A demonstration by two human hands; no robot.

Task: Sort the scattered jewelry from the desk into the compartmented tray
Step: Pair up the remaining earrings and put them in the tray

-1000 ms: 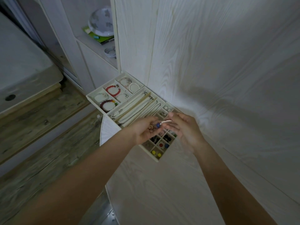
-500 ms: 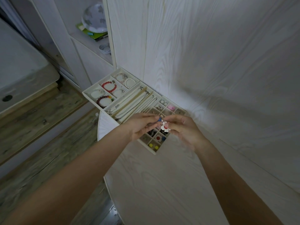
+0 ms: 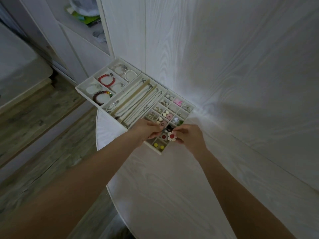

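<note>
Now the right hand (image 3: 189, 138) pinches a white flower earring with a red centre (image 3: 171, 136) over the small squares at the near end of the tray (image 3: 81, 88). Half a second ago the flower was tilted between the two hands; a second ago only a thin pale piece and a blue bead showed there. So the earring has come out of the shared hold and looks ready to be dropped in. The left hand (image 3: 146, 131) is curled with its fingertips close by, on something small and dark (what it is, I cannot tell).

The tray sits on the white desk (image 3: 172, 187), against the wall. Its far section holds bracelets, among them a red bead bracelet (image 3: 106, 80) and a dark bead bracelet (image 3: 101, 97). The long middle channels hold chains (image 3: 138, 104). The grid of small squares holds rings and earrings: a pink piece (image 3: 177, 102), heart shapes (image 3: 166, 113), a second red-centred flower (image 3: 164, 135) just beside the held one, and yellow studs (image 3: 158, 145) in the nearest square. The matching flower's square is probably the target.
</note>
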